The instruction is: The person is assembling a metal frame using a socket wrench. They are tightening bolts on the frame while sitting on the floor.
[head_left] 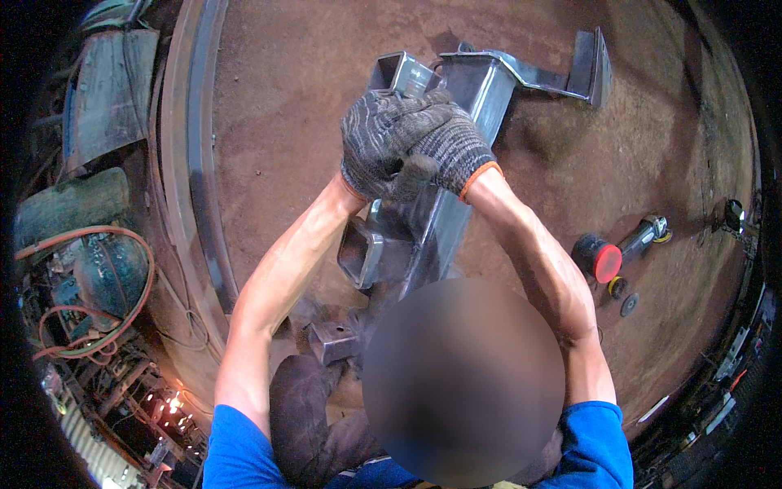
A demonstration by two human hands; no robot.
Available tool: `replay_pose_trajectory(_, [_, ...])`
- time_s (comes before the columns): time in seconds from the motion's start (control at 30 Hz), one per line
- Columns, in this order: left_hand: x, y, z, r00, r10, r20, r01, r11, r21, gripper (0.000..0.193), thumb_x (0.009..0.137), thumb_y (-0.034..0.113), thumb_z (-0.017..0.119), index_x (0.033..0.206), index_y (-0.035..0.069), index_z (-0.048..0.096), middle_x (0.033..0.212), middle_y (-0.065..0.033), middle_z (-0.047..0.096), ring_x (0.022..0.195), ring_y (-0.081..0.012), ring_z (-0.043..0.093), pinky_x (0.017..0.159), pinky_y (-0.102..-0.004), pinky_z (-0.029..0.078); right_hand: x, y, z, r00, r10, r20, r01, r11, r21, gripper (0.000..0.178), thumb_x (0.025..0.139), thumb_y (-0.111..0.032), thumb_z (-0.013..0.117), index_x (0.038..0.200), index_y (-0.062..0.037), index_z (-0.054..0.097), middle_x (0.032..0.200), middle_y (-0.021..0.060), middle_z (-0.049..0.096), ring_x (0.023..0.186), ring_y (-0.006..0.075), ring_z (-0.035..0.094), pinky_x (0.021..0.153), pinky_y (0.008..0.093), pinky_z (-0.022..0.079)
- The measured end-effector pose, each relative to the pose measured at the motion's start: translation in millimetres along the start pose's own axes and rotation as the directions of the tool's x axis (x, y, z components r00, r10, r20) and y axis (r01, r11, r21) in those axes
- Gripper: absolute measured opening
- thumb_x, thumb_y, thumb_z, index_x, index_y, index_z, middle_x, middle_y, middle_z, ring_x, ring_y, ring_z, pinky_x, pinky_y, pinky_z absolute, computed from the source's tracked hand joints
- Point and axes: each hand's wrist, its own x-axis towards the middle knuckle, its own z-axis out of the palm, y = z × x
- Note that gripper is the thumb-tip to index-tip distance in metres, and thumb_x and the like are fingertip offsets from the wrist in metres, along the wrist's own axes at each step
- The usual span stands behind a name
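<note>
My left hand [371,143] and my right hand [456,147] wear grey striped knit gloves with orange cuffs. They are clasped together with fingers closed, and whatever may lie between them is hidden. Just below them is a welded steel frame of square tubes, whose long main tube [482,102] slants from upper right toward my legs. A short open-ended tube [405,75] shows just beyond my left hand, and another short tube [358,254] sticks out nearer to me. At the frame's far end, a bent steel bracket [592,69] reaches right. Whether either hand touches the frame cannot be told.
On the brown floor [281,98] to the right lie an angle grinder [642,236], a red-faced round can [605,262] and a grey disc [630,305]. Long steel beams [199,163] run along the left. Beyond them are an orange hose [134,236] and glowing sparks [169,405].
</note>
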Motion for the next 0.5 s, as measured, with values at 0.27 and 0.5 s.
replay_pose_trajectory(0.27, [-31.6, 4.4, 3.1, 0.923, -0.348, 0.165, 0.384, 0.865, -0.324, 0.053, 0.07, 0.013, 0.074, 0.122, 0.007, 0.061, 0.127, -0.009, 0.059, 0.116, -0.0253, 0.056, 0.102, -0.0381, 0.041, -4.3, -8.9, -1.0, 0.993, 0.117, -0.022, -0.113, 0.984, 0.14, 0.021, 0.079, -0.016, 0.07, 0.096, -0.0035, 0.069, 0.093, 0.01, 0.07, 0.082, 0.0198, 0.061, 0.076, 0.032, 0.05])
replay_pose_trajectory(0.5, [-6.8, 7.8, 0.1, 0.969, -0.244, 0.041, 0.246, 0.936, -0.251, 0.043, 0.062, 0.018, 0.073, 0.103, 0.008, 0.068, 0.102, -0.0111, 0.066, 0.093, -0.0305, 0.061, 0.082, -0.0402, 0.047, -7.4, 2.9, 9.3, 0.984, 0.176, -0.039, -0.168, 0.975, 0.145, 0.023, 0.075, -0.017, 0.071, 0.095, -0.0051, 0.069, 0.092, 0.012, 0.069, 0.083, 0.0235, 0.062, 0.077, 0.0345, 0.05])
